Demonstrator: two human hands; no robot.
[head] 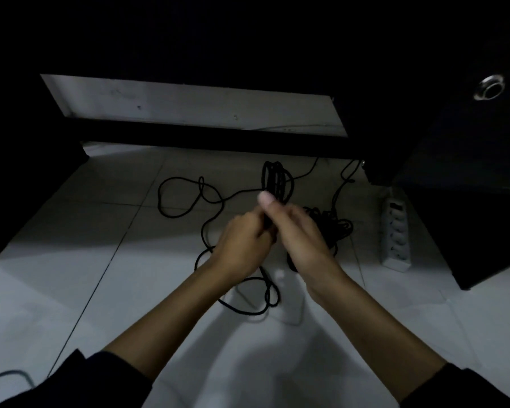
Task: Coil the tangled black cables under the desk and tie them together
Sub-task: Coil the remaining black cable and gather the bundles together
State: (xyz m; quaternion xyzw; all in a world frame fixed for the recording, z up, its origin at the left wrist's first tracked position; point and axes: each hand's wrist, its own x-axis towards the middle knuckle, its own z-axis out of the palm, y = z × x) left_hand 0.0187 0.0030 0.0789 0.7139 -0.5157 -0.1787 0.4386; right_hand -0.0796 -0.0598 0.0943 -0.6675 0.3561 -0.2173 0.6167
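Observation:
A coiled bundle of black cable (276,179) stands upright between my two hands, its loops rising above my fingers. My right hand (299,234) grips the bundle's lower part, thumb pointing up. My left hand (243,240) holds the cable just beside it, fingers curled. A loose length of black cable (186,198) trails left over the white tiles in wide loops, and another loop (248,309) lies on the floor below my wrists. A second tangled heap of black cable (336,228) sits on the floor just right of my right hand.
A white power strip (396,234) lies on the floor at the right beside a dark cabinet (468,201). The dark desk bar (218,139) crosses above the cables. A dark panel (27,187) stands at left. A grey cable (6,375) shows at bottom left.

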